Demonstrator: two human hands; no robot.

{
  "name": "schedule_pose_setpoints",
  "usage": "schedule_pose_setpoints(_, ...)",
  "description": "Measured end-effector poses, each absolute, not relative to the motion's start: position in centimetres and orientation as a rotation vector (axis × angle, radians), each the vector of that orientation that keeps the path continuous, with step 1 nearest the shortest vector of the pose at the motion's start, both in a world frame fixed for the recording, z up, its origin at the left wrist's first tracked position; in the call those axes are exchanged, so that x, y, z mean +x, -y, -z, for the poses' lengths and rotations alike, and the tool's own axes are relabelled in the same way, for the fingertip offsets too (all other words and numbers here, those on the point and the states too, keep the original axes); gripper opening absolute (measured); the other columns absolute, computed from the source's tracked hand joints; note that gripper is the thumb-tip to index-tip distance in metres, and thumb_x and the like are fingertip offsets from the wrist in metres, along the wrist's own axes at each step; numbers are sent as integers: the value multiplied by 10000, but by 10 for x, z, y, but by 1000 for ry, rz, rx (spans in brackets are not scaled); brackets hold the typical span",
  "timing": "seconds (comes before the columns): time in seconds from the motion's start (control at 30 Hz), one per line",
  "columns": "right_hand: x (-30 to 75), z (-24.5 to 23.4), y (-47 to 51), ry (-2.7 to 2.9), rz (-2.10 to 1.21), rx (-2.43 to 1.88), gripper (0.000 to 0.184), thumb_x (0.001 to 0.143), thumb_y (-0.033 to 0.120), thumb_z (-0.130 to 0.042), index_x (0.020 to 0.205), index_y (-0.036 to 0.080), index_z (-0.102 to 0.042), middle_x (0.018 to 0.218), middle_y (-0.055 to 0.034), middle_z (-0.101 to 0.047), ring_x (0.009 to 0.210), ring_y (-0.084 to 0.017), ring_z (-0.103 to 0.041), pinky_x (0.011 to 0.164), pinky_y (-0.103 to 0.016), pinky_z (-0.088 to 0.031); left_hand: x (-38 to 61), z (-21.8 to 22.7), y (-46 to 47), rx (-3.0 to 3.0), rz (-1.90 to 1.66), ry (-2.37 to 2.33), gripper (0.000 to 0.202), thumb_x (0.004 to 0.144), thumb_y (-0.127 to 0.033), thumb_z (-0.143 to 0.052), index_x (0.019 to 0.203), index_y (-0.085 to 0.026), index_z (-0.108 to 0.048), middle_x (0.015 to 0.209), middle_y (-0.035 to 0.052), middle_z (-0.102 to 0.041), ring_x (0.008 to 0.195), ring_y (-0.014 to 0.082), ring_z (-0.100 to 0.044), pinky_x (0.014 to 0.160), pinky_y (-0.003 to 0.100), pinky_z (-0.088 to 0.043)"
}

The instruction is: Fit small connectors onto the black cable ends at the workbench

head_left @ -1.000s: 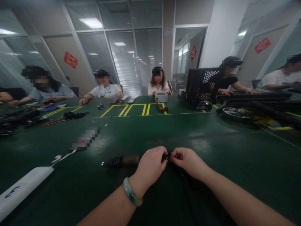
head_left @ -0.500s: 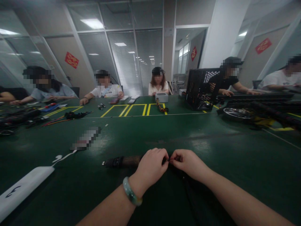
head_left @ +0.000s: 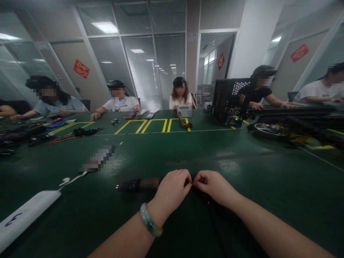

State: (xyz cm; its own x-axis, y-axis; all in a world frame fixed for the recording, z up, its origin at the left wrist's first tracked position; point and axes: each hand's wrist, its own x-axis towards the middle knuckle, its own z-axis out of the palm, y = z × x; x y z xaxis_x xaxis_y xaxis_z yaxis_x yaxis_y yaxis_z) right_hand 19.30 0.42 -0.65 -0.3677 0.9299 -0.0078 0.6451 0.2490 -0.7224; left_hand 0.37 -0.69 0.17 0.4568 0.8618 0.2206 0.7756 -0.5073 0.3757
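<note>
My left hand [head_left: 172,191] and my right hand [head_left: 213,185] meet fingertip to fingertip low in the middle of the green table [head_left: 172,150]. Both are closed in a pinch on a small dark part between them, too small to name. A dark cylindrical tool [head_left: 137,185] lies on the table and runs left from under my left hand. A pale green bangle [head_left: 149,222] sits on my left wrist. A thin black cable [head_left: 212,218] trails toward me from below my right hand.
A white flat device [head_left: 27,215] with a white cable lies at the near left. Several people sit round the far and side edges. A black perforated case [head_left: 231,100] stands at the back right, with a metal dish [head_left: 270,129] beside it. Cable bundles [head_left: 24,138] lie at the left.
Both hands have stayed pinched together and shifted very slightly; the dark tool has not moved.
</note>
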Motion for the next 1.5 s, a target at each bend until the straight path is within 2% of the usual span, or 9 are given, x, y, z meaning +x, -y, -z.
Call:
schedule_pose_setpoints(0.33, 191, 5, -2, 2054, -921, -1447, 166, 829, 305, -559, 830, 199, -687, 768, -10, -699, 675, -150, -624, 578, -224, -415, 5, -5, 8, 2490, -553, -1441, 81, 860, -229, -562, 940, -222, -564, 925, 3, -609, 868, 184, -565, 795, 330, -429)
schedule_pose_setpoints(0.6, 193, 4, -2, 2059, -940, -1518, 184, 827, 346, -567, 827, 214, -696, 753, -2, -702, 649, -147, -620, 565, -225, -404, 6, -8, 10, 2485, -519, -1469, 67, 851, -229, -562, 916, -218, -572, 948, 8, -610, 884, 182, -567, 805, 329, -433)
schedule_pose_setpoints(0.9, 192, 6, -3, 2048, -954, -1484, 177, 821, 325, -568, 837, 204, -696, 769, -3, -704, 680, -152, -628, 581, -229, -412, 6, -9, 11, 2490, -517, -1495, 77, 851, -262, -569, 901, -204, -574, 932, 23, -617, 888, 196, -571, 797, 338, -441)
schedule_pose_setpoints(1.13, 196, 1, -3, 2075, -978, -1537, 188, 815, 344, -584, 874, 214, -706, 812, -22, -719, 708, -168, -646, 592, -237, -424, 5, -7, 10, 2493, -554, -1481, 89, 835, -279, -603, 882, -214, -563, 896, 1, -610, 856, 188, -565, 774, 334, -437)
schedule_pose_setpoints(1.5, 194, 5, -2, 2090, -934, -1477, 175, 834, 328, -555, 830, 220, -692, 759, 10, -702, 670, -145, -630, 570, -226, -393, 5, -6, 10, 2488, -561, -1453, 164, 840, -223, -580, 1001, -236, -557, 971, 6, -612, 905, 191, -567, 813, 342, -432)
